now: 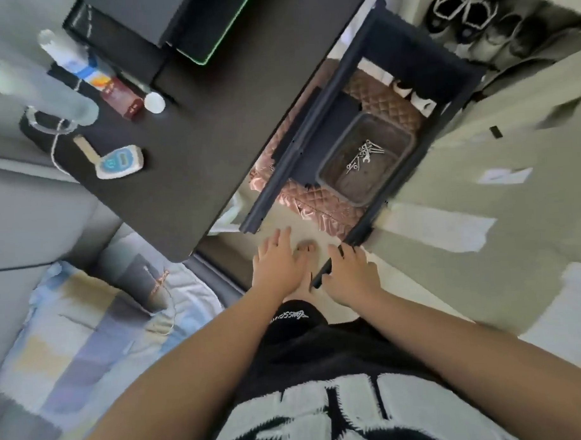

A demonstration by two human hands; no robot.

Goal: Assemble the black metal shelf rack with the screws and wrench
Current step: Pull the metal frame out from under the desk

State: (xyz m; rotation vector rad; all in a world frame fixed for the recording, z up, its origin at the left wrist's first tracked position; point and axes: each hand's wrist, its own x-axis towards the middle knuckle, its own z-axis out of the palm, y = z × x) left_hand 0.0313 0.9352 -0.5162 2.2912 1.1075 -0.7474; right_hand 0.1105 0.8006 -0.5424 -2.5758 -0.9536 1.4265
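Head view: looking down past both arms to the floor beside a desk (pixel 197 140).
Rack: a black frame (pixel 276 180) lies flat on the floor over a pink mat (pixel 328 212); two long rails and the far crosspiece look joined, and the near end is open.
Hardware: screws (pixel 366 154) lie loose in a dark tray (pixel 363 184) inside the frame; the wrench seems to be among them, too small to tell apart.
Left hand (pixel 277 263): fingers straight and slightly spread, holding nothing, near the left rail's end.
Right hand (pixel 350 273): fingers curled round a short black bar (pixel 322 273), just beside the right rail's end.
Progress: early, by my reading; only the outline stands together.
Left to do: probably fit this bar across the open end, bolt it, then add whatever parts remain.
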